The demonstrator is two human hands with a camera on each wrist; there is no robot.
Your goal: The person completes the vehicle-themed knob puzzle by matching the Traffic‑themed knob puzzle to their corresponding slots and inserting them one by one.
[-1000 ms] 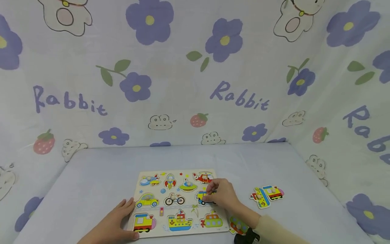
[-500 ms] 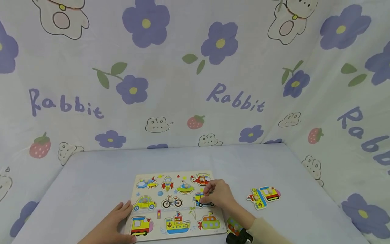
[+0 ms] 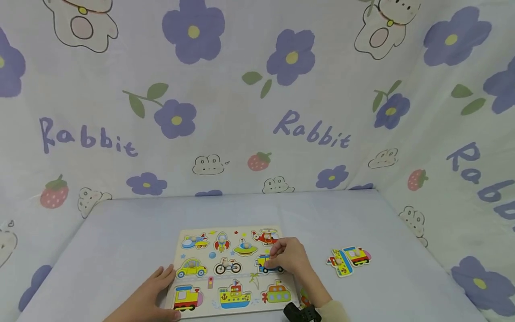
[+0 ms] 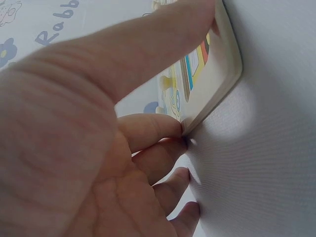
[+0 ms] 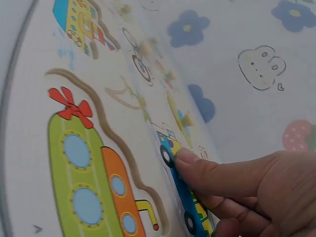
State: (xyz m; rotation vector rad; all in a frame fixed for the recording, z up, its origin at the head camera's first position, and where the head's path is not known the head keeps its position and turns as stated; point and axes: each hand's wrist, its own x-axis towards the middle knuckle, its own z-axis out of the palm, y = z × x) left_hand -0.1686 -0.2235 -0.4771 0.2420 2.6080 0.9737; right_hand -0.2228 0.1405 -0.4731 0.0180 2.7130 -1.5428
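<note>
A wooden peg puzzle board point(image 3: 201, 281) with vehicle pictures lies on the table. My left hand point(image 3: 149, 296) touches its near left corner, fingertips along the left edge and thumb on the near edge. In the left wrist view, the extended thumb point(image 4: 148, 52) crosses over the corner. My right hand point(image 3: 290, 259) pinches the blue and yellow bus piece point(image 5: 183, 190) at the board's right side; the fingers cover part of it. The bus overlaps its place between the bicycle point(image 3: 228, 266) and the board's right edge. Near it, the submarine recess point(image 5: 89, 177) shows only its printed picture.
To the right on the table lie a ship piece point(image 3: 343, 263) and a train piece point(image 3: 357, 256), touching or overlapping. Another piece point(image 3: 304, 298) is mostly hidden under the right wrist, which wears a black strap device point(image 3: 301, 312). A patterned cloth point(image 3: 225, 134) stands behind.
The head view has shifted slightly. My right forearm and wrist have swung a little left, while the fingers stay on the bus piece. The left hand keeps its place on the board.
</note>
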